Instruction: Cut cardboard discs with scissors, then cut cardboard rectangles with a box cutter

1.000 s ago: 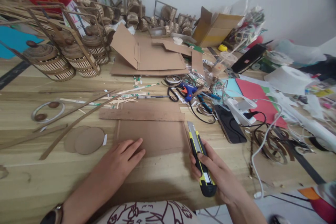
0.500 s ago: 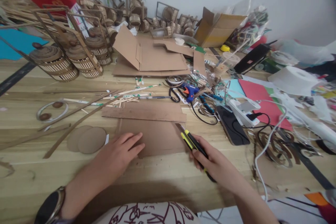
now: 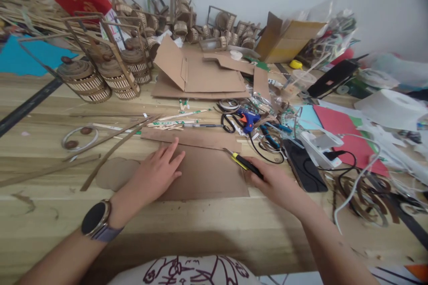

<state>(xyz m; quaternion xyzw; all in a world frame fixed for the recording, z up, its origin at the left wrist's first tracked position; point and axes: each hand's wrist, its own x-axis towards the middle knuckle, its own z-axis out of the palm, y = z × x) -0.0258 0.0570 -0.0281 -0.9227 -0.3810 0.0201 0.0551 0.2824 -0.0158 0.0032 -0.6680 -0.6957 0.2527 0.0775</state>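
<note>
A brown cardboard sheet (image 3: 210, 173) lies flat on the wooden table (image 3: 50, 213) in front of me. My left hand (image 3: 157, 173) rests palm down on its left part, fingers stretched out and pointing away from me. My right hand (image 3: 272, 182) is closed around a yellow and black utility knife (image 3: 242, 162). The knife's blade tip touches the sheet's far right corner, beside a narrower cardboard strip (image 3: 190, 138) that lies along the far edge. A watch (image 3: 95, 220) is on my left wrist.
Round cardboard discs (image 3: 115, 173) lie left of the sheet. Scissors (image 3: 229, 122), a blue glue gun (image 3: 249, 120), a black phone (image 3: 304, 167) and tangled cables (image 3: 354, 173) crowd the right. Woven baskets (image 3: 100, 75) and folded cardboard (image 3: 200, 75) stand at the back.
My left hand slid forward up the sheet. My right hand swung the knife from upright to low and leftward, bringing the blade to the sheet's far right corner.
</note>
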